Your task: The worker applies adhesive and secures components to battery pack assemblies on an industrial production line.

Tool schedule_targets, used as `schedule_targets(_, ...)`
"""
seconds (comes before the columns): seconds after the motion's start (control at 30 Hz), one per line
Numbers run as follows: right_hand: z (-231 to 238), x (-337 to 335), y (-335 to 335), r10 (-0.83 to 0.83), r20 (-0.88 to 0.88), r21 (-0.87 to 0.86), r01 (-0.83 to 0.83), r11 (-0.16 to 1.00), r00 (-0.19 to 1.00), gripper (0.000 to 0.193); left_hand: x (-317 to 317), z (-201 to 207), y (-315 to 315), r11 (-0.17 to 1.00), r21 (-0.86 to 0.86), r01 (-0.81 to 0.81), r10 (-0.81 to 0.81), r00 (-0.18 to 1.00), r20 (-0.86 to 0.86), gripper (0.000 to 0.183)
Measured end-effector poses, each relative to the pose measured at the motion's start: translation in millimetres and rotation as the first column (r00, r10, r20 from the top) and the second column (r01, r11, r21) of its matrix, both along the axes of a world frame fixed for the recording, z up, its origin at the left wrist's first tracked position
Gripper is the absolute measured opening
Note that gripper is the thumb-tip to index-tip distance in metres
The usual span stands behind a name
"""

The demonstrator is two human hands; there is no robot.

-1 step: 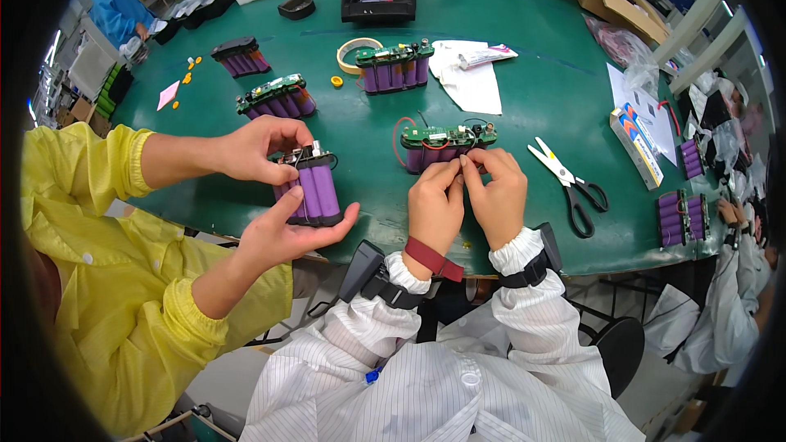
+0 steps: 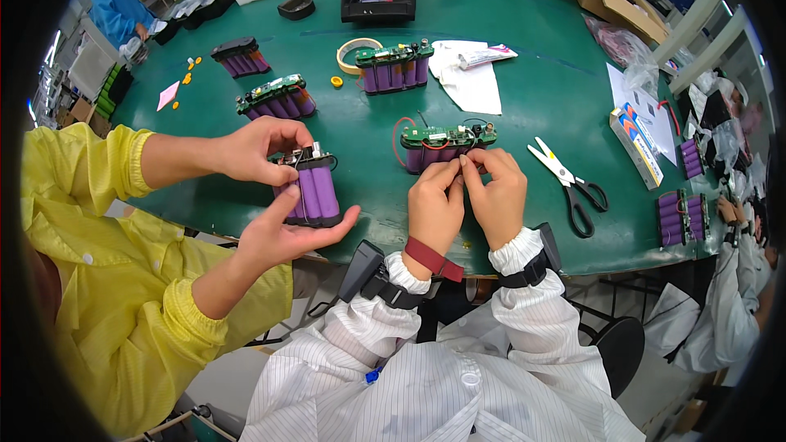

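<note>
The battery pack (image 2: 446,144) stood on the green table (image 2: 557,98), a little in from the near edge, which curved beneath the wearer's wrists. Open tabletop separated it from the scissors (image 2: 566,177) on its right, and more stretched left toward a second pack (image 2: 318,190) between a co-worker's hands (image 2: 274,239). Behind it lay a white sheet (image 2: 479,92), and a third pack (image 2: 393,76) stood farther left. The nearest pack showed purple cells (image 2: 419,159) under a green circuit board (image 2: 458,133), with a red wire (image 2: 395,140) looping off its left end. The left hand (image 2: 435,206) and right hand (image 2: 499,198) met at its near side, right of its middle, thumbs and forefingers drawn in close together; whether they pinched anything, or merely touched the pack, could not be told.
</note>
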State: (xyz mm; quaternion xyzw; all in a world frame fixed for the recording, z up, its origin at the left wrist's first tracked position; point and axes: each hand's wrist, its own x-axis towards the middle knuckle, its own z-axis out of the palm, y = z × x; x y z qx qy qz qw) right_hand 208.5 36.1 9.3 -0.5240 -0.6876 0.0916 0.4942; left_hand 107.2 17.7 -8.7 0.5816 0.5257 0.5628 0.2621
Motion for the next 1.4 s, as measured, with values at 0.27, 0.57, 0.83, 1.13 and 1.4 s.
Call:
schedule_targets(0.27, 0, -3, -2, -0.024, 0.010, 0.008, 0.024, 1.000, 1.000, 0.006, -3, -3, -1, 1.000, 0.006, 0.020, -0.020, 1.000, -0.011, 0.027)
schedule_targets(0.57, 0, -5, 0, -0.041, -0.017, 0.002, 0.041, 0.999, 0.999, 0.007, -12, 14, -4, 1.000, 0.001, 0.002, -0.002, 0.999, 0.037, 0.020)
schedule_targets(0.83, -1, 1, -1, -0.052, -0.009, -0.030, 0.052, 0.998, 0.999, 0.008, -8, 4, 8, 0.944, -0.018, -0.331, 0.331, 0.944, 0.015, 0.075)
schedule_targets(1.13, -11, -3, -2, -0.060, 0.052, 0.004, 0.060, 0.998, 0.997, 0.009, -8, 1, 31, 0.977, -0.178, -0.119, 0.158, 0.961, 0.227, 0.088)
schedule_targets(1.4, -8, -5, -2, -0.064, 0.085, -0.048, 0.068, 0.997, 0.994, 0.008, -10, 5, 26, 0.960, -0.120, -0.254, 0.256, 0.967, 0.008, 0.092)
